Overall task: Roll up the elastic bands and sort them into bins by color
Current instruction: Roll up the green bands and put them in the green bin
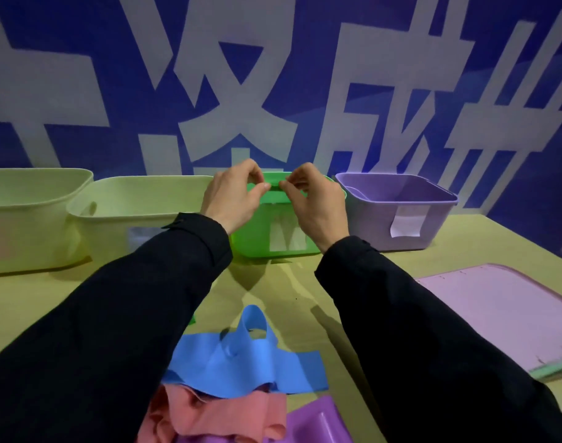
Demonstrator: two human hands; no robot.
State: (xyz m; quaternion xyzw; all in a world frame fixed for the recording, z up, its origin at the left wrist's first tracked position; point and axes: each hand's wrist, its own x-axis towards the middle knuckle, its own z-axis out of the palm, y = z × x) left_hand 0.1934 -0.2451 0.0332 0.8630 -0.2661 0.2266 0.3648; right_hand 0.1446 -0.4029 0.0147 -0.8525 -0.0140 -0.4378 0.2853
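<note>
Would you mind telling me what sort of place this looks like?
Probably a staged sorting station: coloured bins, such as the green bin, line a table before a printed blue backdrop.

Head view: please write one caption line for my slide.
Both hands, left hand and right hand, pinch a green band above the green bin.

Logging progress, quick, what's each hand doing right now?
Left hand: fingers pinch the green band above the green bin.
Right hand: pinches the same band.
</note>
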